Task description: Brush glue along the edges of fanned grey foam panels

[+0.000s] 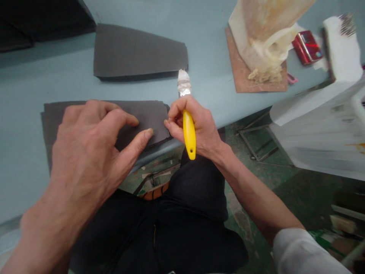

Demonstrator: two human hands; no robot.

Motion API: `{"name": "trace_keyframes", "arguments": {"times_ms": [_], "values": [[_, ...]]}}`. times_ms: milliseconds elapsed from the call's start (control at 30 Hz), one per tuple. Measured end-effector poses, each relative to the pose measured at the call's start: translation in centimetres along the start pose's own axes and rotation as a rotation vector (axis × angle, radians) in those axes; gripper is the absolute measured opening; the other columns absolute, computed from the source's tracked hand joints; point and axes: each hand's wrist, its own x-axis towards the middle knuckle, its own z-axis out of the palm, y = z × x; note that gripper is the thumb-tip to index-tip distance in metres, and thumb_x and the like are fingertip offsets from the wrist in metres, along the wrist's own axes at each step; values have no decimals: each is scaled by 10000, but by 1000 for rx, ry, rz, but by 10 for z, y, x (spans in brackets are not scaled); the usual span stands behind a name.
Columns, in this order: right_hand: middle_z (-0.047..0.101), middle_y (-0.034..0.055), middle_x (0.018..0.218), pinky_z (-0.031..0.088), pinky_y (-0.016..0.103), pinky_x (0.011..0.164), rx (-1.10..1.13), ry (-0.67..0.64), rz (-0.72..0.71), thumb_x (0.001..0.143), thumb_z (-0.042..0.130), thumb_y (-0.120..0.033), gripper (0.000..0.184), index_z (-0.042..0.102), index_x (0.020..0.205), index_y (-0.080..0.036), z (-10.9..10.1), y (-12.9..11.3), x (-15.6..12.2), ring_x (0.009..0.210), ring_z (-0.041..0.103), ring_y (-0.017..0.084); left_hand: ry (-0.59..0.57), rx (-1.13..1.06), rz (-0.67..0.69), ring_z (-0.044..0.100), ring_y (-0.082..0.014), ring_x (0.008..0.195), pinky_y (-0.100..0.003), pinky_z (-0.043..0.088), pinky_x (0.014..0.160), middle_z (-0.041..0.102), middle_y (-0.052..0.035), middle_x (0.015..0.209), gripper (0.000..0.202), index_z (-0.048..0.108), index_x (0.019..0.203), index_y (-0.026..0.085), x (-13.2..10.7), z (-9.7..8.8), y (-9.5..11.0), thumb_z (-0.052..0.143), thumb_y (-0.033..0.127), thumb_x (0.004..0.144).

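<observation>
My left hand (pixel 91 140) rests over a near stack of dark grey sheets (pixel 148 114), its thumb and index finger apart on the top sheet. In my right hand (pixel 196 121) is a paintbrush with a yellow handle (pixel 189 137); its whitish, crusted bristles (pixel 183 76) point away from me. The right thumb and fingertip also pinch at the right end of the near stack; whether they grip a sheet there I cannot tell. Beyond lies a second stack of tapered dark grey sheets (pixel 139 53), its narrow end near the bristles.
A glue-crusted whitish plastic jug (pixel 262 34) stands on a brown board (pixel 236 72) at the upper right. Beside it are a red shiny box (pixel 308 47) and a white block with metal bristles (pixel 342 49). A black object (pixel 45 23) sits upper left. The light blue table's front edge runs diagonally.
</observation>
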Motion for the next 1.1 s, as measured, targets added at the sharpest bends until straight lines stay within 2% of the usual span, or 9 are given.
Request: {"name": "trace_keyframes", "arguments": {"times_ms": [200,433,633,833,967,1100], "values": [[684,-34,867,542,288,751,-3,3,5,938,687,-238,127,560,938,-247,1,0,-1,770,644,120,-44,151,-169,623,-552,1253,-701,521,1066,706,-233,1205,488,735,1074,193,8,8,16,634,644,921],[678,-36,863,535,282,732,12,7,3,937,695,-238,133,562,937,-244,2,1,-1,748,632,114,-70,176,-183,627,-564,1263,-690,529,1051,701,-242,1227,475,725,1084,187,8,6,19,731,621,891],[687,-37,859,531,279,732,6,-3,17,928,693,-267,132,564,933,-239,1,2,0,754,635,112,33,179,-124,617,-494,1212,-600,557,943,699,-188,1212,451,706,1083,240,2,13,10,733,650,898],[672,-44,836,529,275,737,23,4,12,913,677,-244,107,574,938,-230,2,3,0,738,630,102,59,243,-75,608,-422,1111,-474,488,787,706,-160,1136,474,703,1054,251,0,14,11,730,697,895],[638,-62,799,517,258,715,32,18,-6,902,695,-228,122,575,924,-222,2,3,0,671,584,80,40,267,-89,624,-440,1119,-511,484,819,714,-167,1125,478,714,1056,247,2,12,14,739,691,880],[607,-72,775,517,255,712,1,17,7,898,704,-245,133,575,918,-222,2,2,0,629,533,72,0,217,-159,607,-492,1198,-589,487,890,692,-201,1206,514,728,1108,232,2,13,14,708,688,870]]}}
